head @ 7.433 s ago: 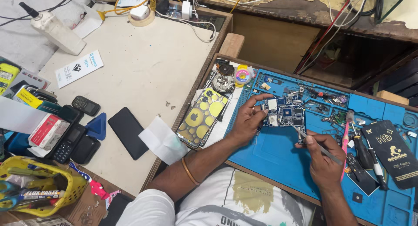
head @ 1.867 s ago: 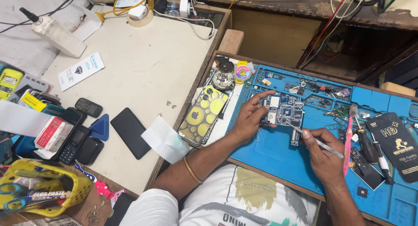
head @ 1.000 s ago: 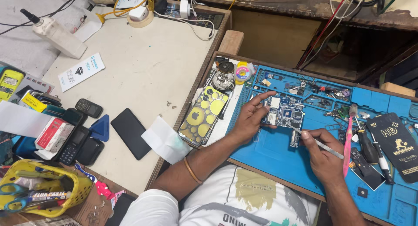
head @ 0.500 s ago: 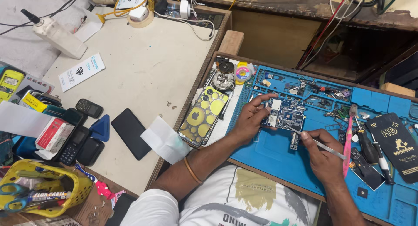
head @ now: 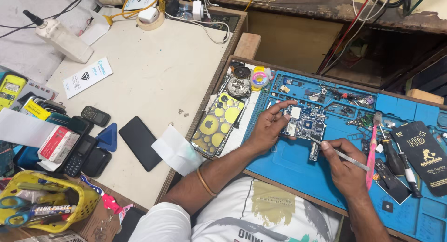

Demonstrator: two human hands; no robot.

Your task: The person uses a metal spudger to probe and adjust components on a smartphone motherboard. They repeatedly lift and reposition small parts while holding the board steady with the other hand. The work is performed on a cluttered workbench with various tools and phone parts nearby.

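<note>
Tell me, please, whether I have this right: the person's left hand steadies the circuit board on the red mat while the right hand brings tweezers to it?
Not quite: the mat is blue, not red, as the head view shows. The rest stands: the left hand steadies the circuit board and the right hand brings tweezers to it.
</note>
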